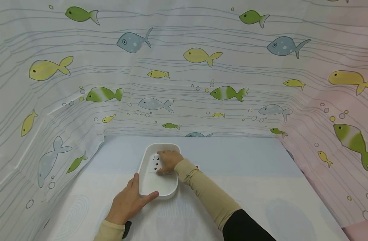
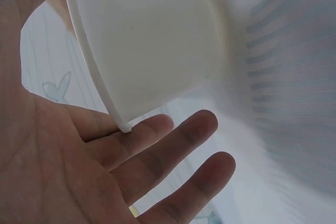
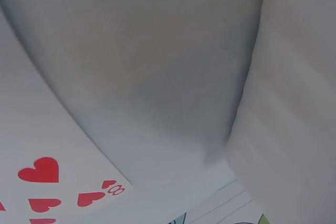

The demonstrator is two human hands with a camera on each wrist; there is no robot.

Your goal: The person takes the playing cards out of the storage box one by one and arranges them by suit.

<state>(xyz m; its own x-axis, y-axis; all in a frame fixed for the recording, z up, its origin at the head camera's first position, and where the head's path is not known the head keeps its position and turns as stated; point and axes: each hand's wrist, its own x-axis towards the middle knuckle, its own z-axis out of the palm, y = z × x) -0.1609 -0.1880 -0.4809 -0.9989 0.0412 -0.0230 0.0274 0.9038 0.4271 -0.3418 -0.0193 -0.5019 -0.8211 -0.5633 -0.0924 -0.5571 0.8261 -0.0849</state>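
A white plastic tray (image 1: 158,187) with rounded corners stands on the table. My left hand (image 1: 125,203) holds its near left corner, thumb along the front rim and fingers by the left wall; in the left wrist view the other fingers extend loosely beside the wall. Inside the tray, my right hand (image 1: 169,160) pinches a playing card (image 1: 156,164) with black spades, index finger at the far end and thumb at the near end. Part of that card is hidden under the hand. An eight of hearts (image 3: 68,182) lies at the lower left of the right wrist view.
A small red mark (image 1: 197,166) shows beside the right sleeve (image 1: 202,185), right of the tray. The pale patterned tabletop (image 1: 247,187) spreads around the tray. Fish-print sheeting (image 1: 178,80) rises behind the table and along both sides.
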